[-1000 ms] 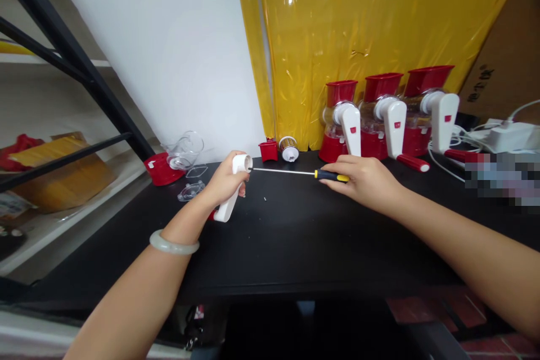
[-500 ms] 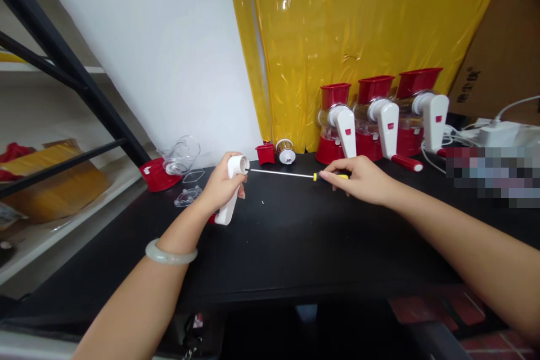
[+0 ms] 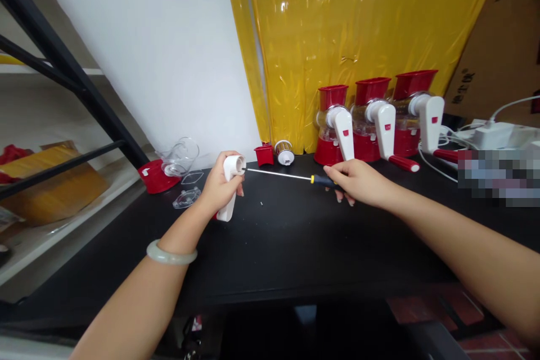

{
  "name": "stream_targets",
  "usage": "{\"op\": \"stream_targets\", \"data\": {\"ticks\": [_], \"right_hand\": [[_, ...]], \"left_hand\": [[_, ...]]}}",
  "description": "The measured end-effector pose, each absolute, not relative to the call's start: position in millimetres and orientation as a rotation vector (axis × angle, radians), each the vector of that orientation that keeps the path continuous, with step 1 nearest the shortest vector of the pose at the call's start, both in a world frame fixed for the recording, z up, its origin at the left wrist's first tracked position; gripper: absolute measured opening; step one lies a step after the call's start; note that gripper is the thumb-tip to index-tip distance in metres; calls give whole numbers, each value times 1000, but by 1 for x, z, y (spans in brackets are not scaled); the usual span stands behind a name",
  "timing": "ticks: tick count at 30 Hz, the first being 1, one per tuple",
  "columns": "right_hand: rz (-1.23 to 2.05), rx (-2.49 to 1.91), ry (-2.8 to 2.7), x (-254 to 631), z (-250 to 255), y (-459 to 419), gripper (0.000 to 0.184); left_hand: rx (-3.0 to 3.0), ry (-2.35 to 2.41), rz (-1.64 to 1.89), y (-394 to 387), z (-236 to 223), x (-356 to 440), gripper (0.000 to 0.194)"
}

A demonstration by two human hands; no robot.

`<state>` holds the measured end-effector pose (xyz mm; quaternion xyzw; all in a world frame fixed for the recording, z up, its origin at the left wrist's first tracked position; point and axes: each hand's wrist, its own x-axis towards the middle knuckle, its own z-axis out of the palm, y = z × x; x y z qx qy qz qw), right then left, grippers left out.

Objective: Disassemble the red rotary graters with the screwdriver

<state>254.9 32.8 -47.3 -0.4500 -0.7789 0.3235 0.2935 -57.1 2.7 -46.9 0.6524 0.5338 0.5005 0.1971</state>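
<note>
Nearest, at the left, a pale bracelet (image 3: 171, 256), then the front edge of the black table (image 3: 295, 288). Farther, in the left hand (image 3: 220, 184), a white crank (image 3: 226, 210) with the round socket (image 3: 239, 163) turned to the right; held so, probably, in order to offer the opening to the screwdriver (image 3: 322, 181) and to resist the turning. Grip of this hand: closed around the upper part, thumb across the near side. In the right hand (image 3: 360, 183), the screwdriver's dark handle, pinched between thumb and forefinger, the other fingers loosely curled below; a light hold, perhaps for easy turning. Shaft nearly level between both hands, tip at the socket's mouth; contact with anything inside, impossible to tell. Beyond, on the left, a flat clear part (image 3: 186, 197) and a red base (image 3: 158, 179) with clear housing (image 3: 184, 153); in the middle, a small red part (image 3: 264, 155) just beside a metal drum (image 3: 284, 153), perhaps placed back there to leave room for the hands. Farther right, three red-and-white machines (image 3: 385, 132) in a row, and behind, yellow wrapping (image 3: 358, 22).
</note>
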Motion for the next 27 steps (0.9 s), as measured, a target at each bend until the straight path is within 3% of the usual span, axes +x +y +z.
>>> {"op": "stream_targets", "data": {"ticks": [4, 9, 18, 27], "right_hand": [[183, -1141, -2182, 257, -47, 30, 44], [-256, -1097, -2180, 260, -50, 34, 40], [-643, -991, -2114, 261, -52, 30, 36], [-730, -880, -2101, 265, -48, 25, 35]], "left_hand": [[1818, 1474, 1329, 1, -47, -55, 41], [1762, 1443, 1296, 0, -46, -50, 42], [1711, 1426, 1243, 1, -46, -50, 43], [1577, 1376, 1242, -2, -41, -44, 42]]}}
